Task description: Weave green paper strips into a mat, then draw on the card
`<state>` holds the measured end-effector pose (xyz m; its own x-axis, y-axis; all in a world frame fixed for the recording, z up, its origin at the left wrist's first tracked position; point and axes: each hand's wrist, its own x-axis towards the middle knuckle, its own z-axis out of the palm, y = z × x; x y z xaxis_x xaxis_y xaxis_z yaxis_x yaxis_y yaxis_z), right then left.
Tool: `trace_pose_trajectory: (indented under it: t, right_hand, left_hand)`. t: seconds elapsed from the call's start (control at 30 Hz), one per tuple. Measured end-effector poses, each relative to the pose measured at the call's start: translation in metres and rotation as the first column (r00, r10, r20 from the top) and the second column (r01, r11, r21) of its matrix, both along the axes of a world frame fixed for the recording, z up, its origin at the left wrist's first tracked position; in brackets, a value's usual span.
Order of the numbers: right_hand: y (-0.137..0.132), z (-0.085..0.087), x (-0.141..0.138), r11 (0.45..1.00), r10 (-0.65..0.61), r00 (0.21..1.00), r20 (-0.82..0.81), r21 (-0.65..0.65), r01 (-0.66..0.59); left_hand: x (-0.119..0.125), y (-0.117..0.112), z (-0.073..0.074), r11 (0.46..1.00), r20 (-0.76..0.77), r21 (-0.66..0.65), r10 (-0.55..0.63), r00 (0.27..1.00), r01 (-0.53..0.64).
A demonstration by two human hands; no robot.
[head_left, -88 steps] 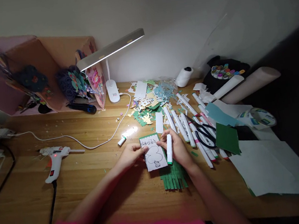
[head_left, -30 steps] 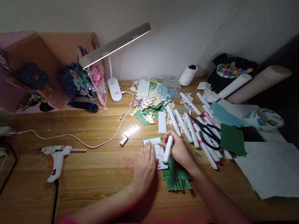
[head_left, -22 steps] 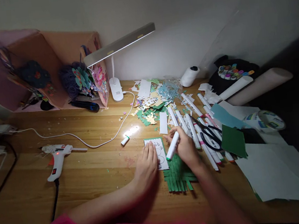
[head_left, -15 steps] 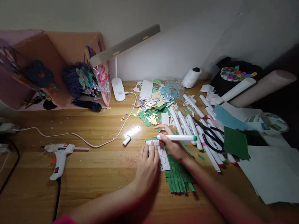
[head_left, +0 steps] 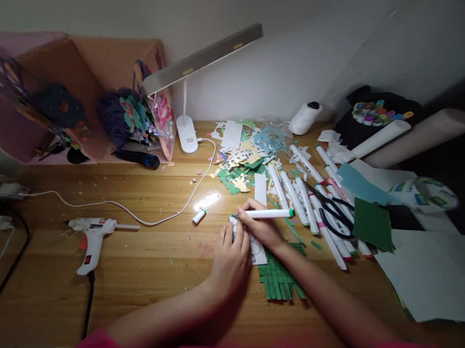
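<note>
White marker [head_left: 269, 213] with a green end: pinched between thumb and fingers of the right hand [head_left: 260, 227], lying nearly level, tip toward the left. Tip is at the far edge of the white card [head_left: 258, 252]; whether it touches, cannot tell. Left hand [head_left: 231, 261] lies flat on the card, fingers extended and slightly apart, covering most of it. Card rests on the wooden desk [head_left: 162, 261], black line drawing visible at its near right part. Green woven paper [head_left: 277, 281] lies just right of the card and nearer, partly beneath the right forearm. Marker cap [head_left: 199, 216] lies on its side, left of the card and slightly farther. To the right: loose markers [head_left: 292, 197] and black-handled scissors [head_left: 334, 218]. Far side: paper scraps [head_left: 239, 159]. Well left: glue gun [head_left: 93, 244].
</note>
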<state>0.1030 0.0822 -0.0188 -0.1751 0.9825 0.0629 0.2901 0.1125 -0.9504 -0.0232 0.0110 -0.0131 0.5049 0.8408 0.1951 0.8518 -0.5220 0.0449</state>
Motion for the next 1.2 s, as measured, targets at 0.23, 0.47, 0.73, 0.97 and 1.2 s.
trace_pose_trajectory:
  t: [0.23,0.47,0.73,0.97,1.2]
  right_hand:
    - [0.0008,-0.0012,0.0005,1.000,0.015,1.000,0.023,0.005,-0.015]
    - [0.0008,0.0006,0.0004,1.000,0.009,1.000,0.029,0.005,-0.009]
    - [-0.0003,0.0015,0.0009,1.000,-0.013,1.000,0.016,0.019,0.013]
    - [0.0001,0.0013,0.0018,0.996,-0.073,0.997,0.033,0.049,0.072]
    - [0.0001,0.0009,0.0012,0.995,-0.087,0.995,0.056,0.056,0.084]
  left_hand:
    - [0.0006,-0.0002,-0.0012,1.000,0.003,0.011,0.004,1.000,-0.004]
    - [0.0008,0.0004,-0.0007,1.000,-0.007,0.013,-0.002,1.000,0.002]
    - [0.0004,0.0000,-0.0007,1.000,-0.031,-0.013,-0.004,1.000,0.003]
    - [0.0005,0.0007,-0.0006,0.999,-0.055,-0.040,-0.016,0.998,0.014]
    - [-0.0006,0.0011,0.0039,0.997,-0.068,-0.056,-0.053,0.996,0.049]
